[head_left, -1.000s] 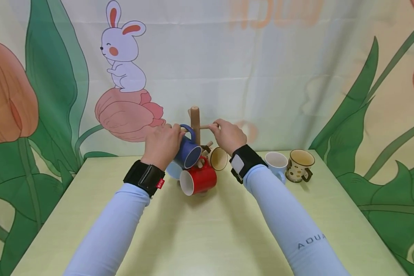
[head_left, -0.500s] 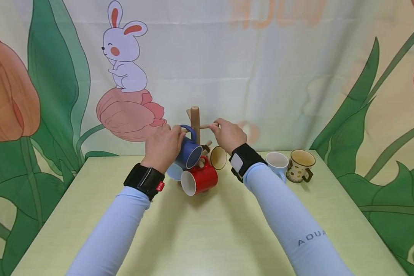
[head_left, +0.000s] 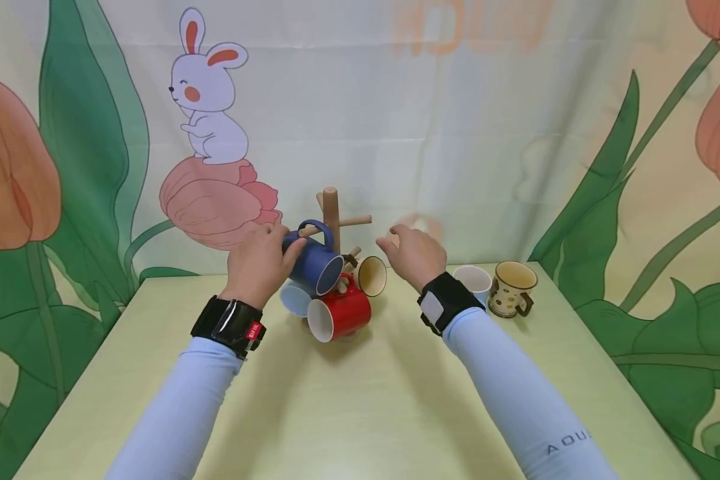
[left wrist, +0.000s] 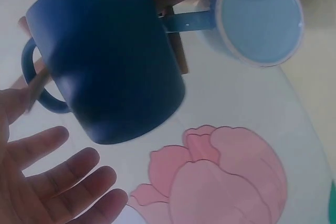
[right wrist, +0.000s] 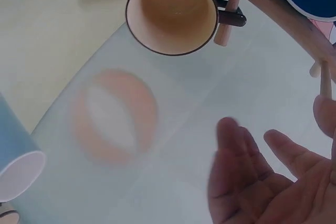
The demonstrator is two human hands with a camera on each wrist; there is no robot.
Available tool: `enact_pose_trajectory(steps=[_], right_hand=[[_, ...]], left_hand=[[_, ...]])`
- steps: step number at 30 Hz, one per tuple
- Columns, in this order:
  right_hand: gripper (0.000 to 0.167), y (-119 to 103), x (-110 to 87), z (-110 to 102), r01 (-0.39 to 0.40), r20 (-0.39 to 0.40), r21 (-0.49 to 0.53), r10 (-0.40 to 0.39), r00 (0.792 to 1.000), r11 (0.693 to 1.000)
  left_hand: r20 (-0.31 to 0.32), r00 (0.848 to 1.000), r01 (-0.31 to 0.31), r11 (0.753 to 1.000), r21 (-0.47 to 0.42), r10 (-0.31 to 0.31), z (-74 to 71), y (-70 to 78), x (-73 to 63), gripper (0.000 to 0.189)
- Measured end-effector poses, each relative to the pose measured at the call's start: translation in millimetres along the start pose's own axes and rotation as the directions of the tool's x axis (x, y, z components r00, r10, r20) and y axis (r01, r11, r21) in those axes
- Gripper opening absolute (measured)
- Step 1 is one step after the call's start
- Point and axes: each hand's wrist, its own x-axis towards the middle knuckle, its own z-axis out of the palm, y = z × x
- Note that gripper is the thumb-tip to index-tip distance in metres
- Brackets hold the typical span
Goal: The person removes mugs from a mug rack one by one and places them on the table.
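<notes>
A dark blue mug (head_left: 313, 265) hangs by its handle from an upper peg of a wooden mug tree (head_left: 331, 208). My left hand (head_left: 257, 263) is just left of that mug, fingers spread and relaxed in the left wrist view. Its thumb lies near the peg's tip; whether it touches is unclear. My right hand (head_left: 417, 257) hovers in the air to the right of a bare upper peg (head_left: 357, 220), fingers loosely bent around nothing. Lower on the tree hang a red mug (head_left: 351, 312), a cream mug (right wrist: 173, 14) with a dark rim and a light blue mug (left wrist: 260, 19).
To the right on the pale table (head_left: 360, 413) stand another light blue mug (head_left: 473, 276) and a cream patterned mug (head_left: 509, 297) with a dark handle. A printed cloth (head_left: 468, 133) hangs behind the table's back edge.
My right hand has released the bare upper peg and moved right. The left hand has loosened from the blue mug's peg and drawn left and slightly down. The blue mug stays hanging.
</notes>
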Motion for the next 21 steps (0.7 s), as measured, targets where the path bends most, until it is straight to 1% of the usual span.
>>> enact_pose_trajectory(steps=[4,7,11,14,17,21], right_hand=[[0.056,13.0,-15.8,4.4,0.021,0.020,-0.006,-0.021,1.000,1.000],[0.059,20.3,-28.0,10.6,0.040,0.062,0.002,-0.041,0.997,0.999],[0.064,27.8,-43.3,22.8,0.045,0.134,-0.006,-0.043,0.990,0.999],[0.067,33.7,-55.3,33.0,0.031,0.172,-0.035,-0.024,0.985,0.999],[0.068,39.1,-66.9,42.9,0.017,0.196,-0.064,-0.004,0.981,0.998],[0.068,44.2,-80.6,55.7,-0.001,0.229,-0.091,0.022,0.973,0.996]], left_hand=[[0.024,0.997,0.073,0.995,-0.074,-0.071,1.9,-10.7,-6.3,0.057],[0.030,0.994,0.111,0.988,-0.110,-0.108,4.2,-19.3,-11.8,0.062],[0.038,0.987,0.160,0.980,-0.118,-0.156,9.7,-30.9,-20.3,0.071],[0.057,0.980,0.197,0.973,-0.118,-0.192,15.5,-38.1,-26.9,0.081],[0.084,0.972,0.229,0.966,-0.122,-0.220,22.1,-44.5,-33.3,0.092],[0.142,0.957,0.272,0.953,-0.132,-0.253,31.9,-50.0,-39.6,0.100]])
